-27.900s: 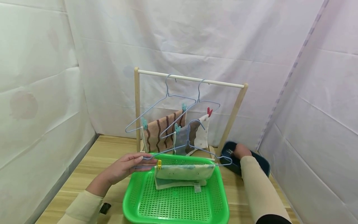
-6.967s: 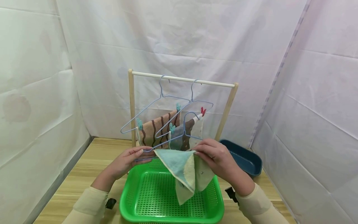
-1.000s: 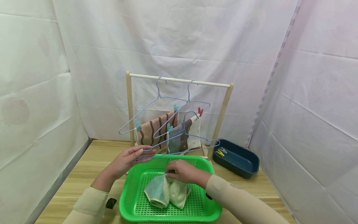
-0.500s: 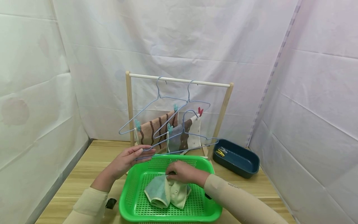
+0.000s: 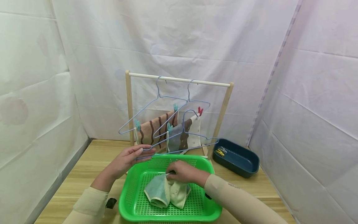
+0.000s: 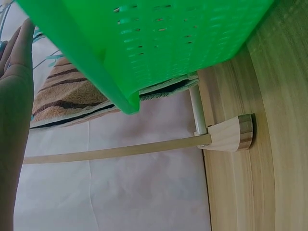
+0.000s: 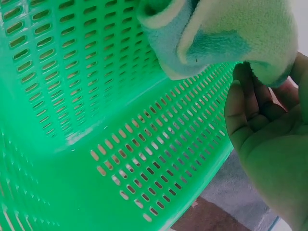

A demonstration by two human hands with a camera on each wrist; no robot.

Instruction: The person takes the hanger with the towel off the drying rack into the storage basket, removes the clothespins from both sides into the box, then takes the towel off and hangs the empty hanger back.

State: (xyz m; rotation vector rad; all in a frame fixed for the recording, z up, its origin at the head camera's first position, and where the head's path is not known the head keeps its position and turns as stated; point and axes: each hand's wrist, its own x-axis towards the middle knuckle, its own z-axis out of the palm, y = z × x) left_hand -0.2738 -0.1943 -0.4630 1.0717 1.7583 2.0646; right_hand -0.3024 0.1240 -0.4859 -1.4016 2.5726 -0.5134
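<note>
In the head view my left hand (image 5: 130, 159) holds one end of a pale blue wire hanger (image 5: 183, 133), its thumb on top and fingers beneath. No cloth hangs on this hanger; it slants over the far rim of the green basket (image 5: 124, 199). My right hand (image 5: 181, 172) reaches into the basket and pinches the upper edge of a small blue-and-cream towel (image 5: 158, 190). The towel lies bunched on the basket floor. In the right wrist view the right hand (image 7: 269, 134) has its thumb and fingers at the towel's (image 7: 221, 43) edge.
A wooden rack (image 5: 179, 80) behind carries two hangers, with a striped brown towel (image 5: 159, 127) and a grey-and-white towel (image 5: 183, 137) clipped on by clothespins. At right, a dark blue tray (image 5: 243, 163) holds yellow and whitish clothespins (image 5: 221, 151). White curtains enclose the table.
Earlier the towel hung on the held hanger with a yellow clothespin; it came off and now lies in the basket. Over the last second both hands barely move.
</note>
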